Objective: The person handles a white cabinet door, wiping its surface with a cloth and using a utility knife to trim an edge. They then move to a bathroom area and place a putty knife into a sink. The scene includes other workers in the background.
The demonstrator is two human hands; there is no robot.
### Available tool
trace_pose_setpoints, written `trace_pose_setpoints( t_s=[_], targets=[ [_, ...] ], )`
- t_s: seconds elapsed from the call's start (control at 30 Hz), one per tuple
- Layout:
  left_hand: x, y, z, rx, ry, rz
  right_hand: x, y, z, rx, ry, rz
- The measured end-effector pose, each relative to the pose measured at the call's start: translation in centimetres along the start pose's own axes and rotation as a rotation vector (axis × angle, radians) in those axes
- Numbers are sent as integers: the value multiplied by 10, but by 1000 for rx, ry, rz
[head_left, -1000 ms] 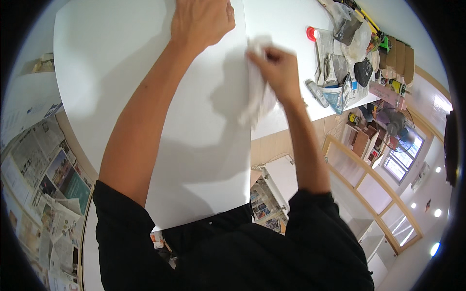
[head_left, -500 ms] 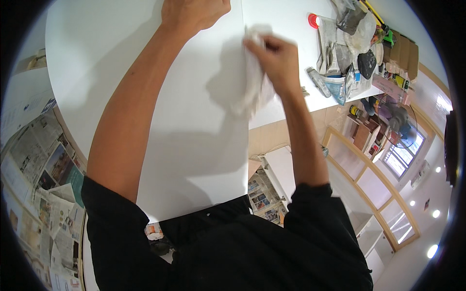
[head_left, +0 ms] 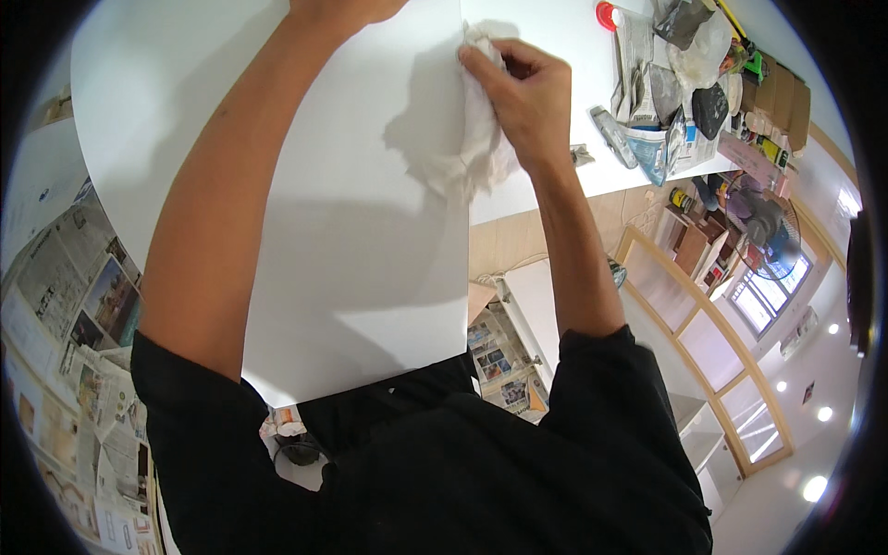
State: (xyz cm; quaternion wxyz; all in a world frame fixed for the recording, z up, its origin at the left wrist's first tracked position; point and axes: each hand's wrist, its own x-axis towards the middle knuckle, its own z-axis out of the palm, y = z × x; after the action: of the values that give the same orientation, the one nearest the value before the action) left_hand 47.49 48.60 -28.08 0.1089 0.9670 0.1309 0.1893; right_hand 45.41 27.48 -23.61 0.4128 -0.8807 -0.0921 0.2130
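Observation:
A large white panel (head_left: 361,268) stretches out in front of me, its near edge against my black clothing. My right hand (head_left: 534,106) pinches a crumpled whitish cloth (head_left: 481,125) between thumb and fingers. The cloth lies along the panel's right edge, its loose lower end draping across that edge. Over the far part of the panel is my left hand (head_left: 344,11), cut off by the top of the picture, so its fingers are hidden.
Beyond the panel's right edge, a white worktop (head_left: 536,199) carries newspaper (head_left: 634,69), a red round lid (head_left: 606,16), a grey tube (head_left: 613,137) and several bags. A fan (head_left: 763,227) stands farther right. Newspaper sheets (head_left: 106,305) cover the area at left.
My right hand and the cloth have shifted slightly toward the far side along the panel's edge. My left hand has moved up and left, partly out of view. The whole view has shifted a little.

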Motion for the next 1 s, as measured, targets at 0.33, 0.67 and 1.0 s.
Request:
trace_pose_setpoints(
  t_s=[0.33, 0.67, 1.0],
  targets=[
    [-5, -2, -4, 23, 15, -2, -27, 14, -2, -10, -69, 89],
    [-4, 3, 0, 8, 15, -5, -20, 31, -1, 81, -26, 55],
    [0, 0, -3, -49, 3, 8, 51, -1, 8, -19, 37, -121]
  ],
)
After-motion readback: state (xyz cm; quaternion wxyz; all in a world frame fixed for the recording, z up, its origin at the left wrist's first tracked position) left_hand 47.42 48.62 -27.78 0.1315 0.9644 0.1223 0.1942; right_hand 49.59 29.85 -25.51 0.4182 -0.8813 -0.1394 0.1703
